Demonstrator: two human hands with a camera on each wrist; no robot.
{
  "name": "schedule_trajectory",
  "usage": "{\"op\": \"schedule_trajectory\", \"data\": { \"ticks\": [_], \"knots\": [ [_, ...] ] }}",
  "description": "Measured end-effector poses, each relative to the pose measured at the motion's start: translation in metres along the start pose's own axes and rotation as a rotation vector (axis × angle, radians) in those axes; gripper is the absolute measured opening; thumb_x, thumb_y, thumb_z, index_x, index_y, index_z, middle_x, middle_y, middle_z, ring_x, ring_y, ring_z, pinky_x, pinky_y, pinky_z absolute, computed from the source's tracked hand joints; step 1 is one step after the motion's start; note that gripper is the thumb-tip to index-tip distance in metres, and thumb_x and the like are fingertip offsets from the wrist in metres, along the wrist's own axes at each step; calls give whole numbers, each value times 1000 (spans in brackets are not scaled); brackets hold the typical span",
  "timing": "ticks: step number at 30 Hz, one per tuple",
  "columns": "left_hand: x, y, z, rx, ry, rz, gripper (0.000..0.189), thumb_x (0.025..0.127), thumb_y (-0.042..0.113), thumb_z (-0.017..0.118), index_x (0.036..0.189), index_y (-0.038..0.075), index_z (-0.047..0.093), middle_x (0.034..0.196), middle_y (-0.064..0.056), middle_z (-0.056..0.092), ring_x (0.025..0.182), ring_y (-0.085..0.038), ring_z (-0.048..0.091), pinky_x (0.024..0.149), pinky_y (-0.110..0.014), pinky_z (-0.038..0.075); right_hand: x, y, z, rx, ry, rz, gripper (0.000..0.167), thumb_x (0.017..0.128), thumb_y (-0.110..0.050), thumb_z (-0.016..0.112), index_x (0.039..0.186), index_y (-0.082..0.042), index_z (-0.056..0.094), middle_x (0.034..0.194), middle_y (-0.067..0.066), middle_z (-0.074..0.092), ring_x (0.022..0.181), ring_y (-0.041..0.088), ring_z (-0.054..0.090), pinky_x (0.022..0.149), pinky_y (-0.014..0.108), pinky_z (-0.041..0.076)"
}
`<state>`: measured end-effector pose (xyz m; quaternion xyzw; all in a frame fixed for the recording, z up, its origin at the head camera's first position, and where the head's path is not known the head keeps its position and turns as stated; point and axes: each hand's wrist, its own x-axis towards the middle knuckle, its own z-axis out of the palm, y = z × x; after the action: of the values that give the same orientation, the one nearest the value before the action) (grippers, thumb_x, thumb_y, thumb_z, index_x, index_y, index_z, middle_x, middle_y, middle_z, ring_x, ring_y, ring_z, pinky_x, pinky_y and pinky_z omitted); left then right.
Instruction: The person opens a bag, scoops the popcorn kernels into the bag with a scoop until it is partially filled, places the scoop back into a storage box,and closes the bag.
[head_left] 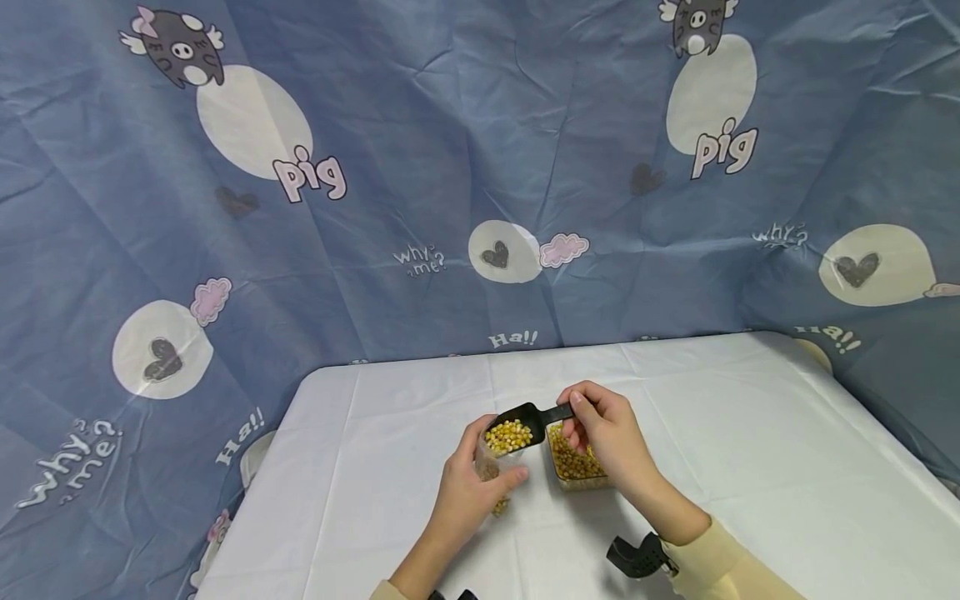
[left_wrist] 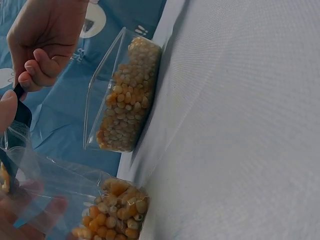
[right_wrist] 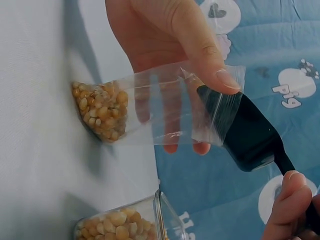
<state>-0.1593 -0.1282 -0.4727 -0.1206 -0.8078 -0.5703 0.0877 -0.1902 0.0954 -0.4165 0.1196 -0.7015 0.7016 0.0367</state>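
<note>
My left hand (head_left: pixel 468 492) holds a clear plastic zip bag (right_wrist: pixel 160 105) upright near its mouth, thumb on one side and fingers behind. Corn kernels (right_wrist: pixel 102 110) fill the bottom of the bag, which stands at the table surface. My right hand (head_left: pixel 611 433) pinches the handle of a black scoop (right_wrist: pixel 250 132). The scoop's front end is inside the bag's mouth, tilted toward it, with yellow kernels (head_left: pixel 508 437) lying in the scoop. Beneath my right hand a clear square container (head_left: pixel 581 483) of corn kernels stands on the table.
A white cloth covers the table (head_left: pixel 375 467). Behind it hangs a blue curtain (head_left: pixel 420 167) with pig prints. A black wrist mount (head_left: pixel 637 557) sits by the right sleeve (head_left: pixel 720 562), low over the table.
</note>
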Motion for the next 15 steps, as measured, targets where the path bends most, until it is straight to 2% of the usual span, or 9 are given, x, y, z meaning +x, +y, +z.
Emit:
{"op": "schedule_trajectory", "data": {
  "ticks": [9,13,15],
  "knots": [
    [0,1,1,21,19,3,80,74,52,86,142,40,46,133,14,60,125,-12,54,108,-53,34,-5,-6,5,-88,27,-54,22,107,-18,51,101,-4,66,69,17,62,53,21,57,48,38,51],
    [-1,3,1,30,22,18,82,73,54,86,142,41,44,132,14,60,121,-11,57,106,-52,38,-13,-28,13,-144,38,-73,20,107,-11,50,101,-1,66,70,22,62,56,36,58,48,39,52],
    [-1,4,1,40,24,19,83,73,55,86,143,41,43,132,14,60,120,-11,57,104,-51,39,-17,-38,16,-173,48,-87,19,106,-8,50,101,-2,66,71,25,62,56,39,58,48,37,51]
  ]
}}
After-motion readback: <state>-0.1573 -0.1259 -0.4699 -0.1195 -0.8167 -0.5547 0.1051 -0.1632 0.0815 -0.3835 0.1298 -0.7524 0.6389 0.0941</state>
